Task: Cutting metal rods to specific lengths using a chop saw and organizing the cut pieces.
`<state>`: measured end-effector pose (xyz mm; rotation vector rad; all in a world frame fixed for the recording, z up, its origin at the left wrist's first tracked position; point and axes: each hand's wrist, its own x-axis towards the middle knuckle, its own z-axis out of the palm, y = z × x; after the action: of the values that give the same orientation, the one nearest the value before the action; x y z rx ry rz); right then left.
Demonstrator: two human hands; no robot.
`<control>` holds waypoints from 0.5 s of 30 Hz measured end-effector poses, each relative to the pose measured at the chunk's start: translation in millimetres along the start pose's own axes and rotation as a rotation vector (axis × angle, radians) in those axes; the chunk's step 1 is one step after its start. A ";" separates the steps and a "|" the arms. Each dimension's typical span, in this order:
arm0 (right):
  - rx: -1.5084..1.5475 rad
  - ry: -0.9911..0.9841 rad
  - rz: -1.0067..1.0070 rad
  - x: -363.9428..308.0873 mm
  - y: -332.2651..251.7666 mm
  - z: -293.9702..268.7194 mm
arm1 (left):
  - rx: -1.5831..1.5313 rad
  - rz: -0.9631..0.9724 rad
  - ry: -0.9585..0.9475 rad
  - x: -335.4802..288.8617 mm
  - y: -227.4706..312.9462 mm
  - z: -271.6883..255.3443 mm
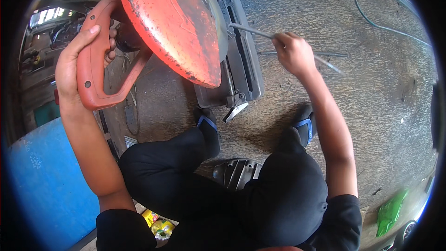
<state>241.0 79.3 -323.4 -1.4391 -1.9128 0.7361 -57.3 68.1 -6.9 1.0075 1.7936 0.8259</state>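
Note:
My left hand (69, 67) is wrapped around the red D-shaped handle (95, 65) of a chop saw. The saw's scuffed red guard (169, 28) fills the upper middle, with part of the grey cutting disc (222, 37) showing at its right edge. My right hand (295, 55) is closed on a thin metal rod (253, 30). The rod's left end lies over the saw's dark base (253, 72), close to the disc; its other end sticks out past my hand, blurred. Whether rod and disc touch, I cannot tell.
Another thin rod (332, 55) lies on the worn floor beyond my right hand. Bent wire (371, 25) lies at the upper right. A blue panel-like surface (46, 176) stands at the left. A ribbed dark object (237, 173) sits between my legs; green plastic (391, 211) lies lower right.

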 end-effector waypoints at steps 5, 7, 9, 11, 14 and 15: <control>-0.130 -0.012 -0.221 37.6 -7.6 -12.3 | -0.044 0.041 0.004 -11.1 3.6 4.4; -0.188 -0.016 -0.347 44.1 -7.4 -15.8 | -0.056 0.041 -0.004 -7.3 0.4 6.6; -0.215 -0.031 -0.384 48.7 -5.9 -15.5 | -0.062 0.043 -0.006 -5.9 -0.5 6.8; -0.242 -0.049 -0.423 51.2 -6.3 -17.9 | -0.064 0.051 -0.033 -4.6 -1.2 6.7; -0.226 -0.035 -0.443 56.6 -12.2 -19.2 | -0.069 0.043 -0.029 -8.5 2.4 2.6; -0.221 -0.021 -0.467 59.5 -14.3 -17.5 | -0.065 0.043 -0.019 -11.8 4.9 1.3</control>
<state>233.1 134.3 -292.4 -1.0384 -2.2851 0.3287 -51.5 60.0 1.1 1.0112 1.7234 0.8921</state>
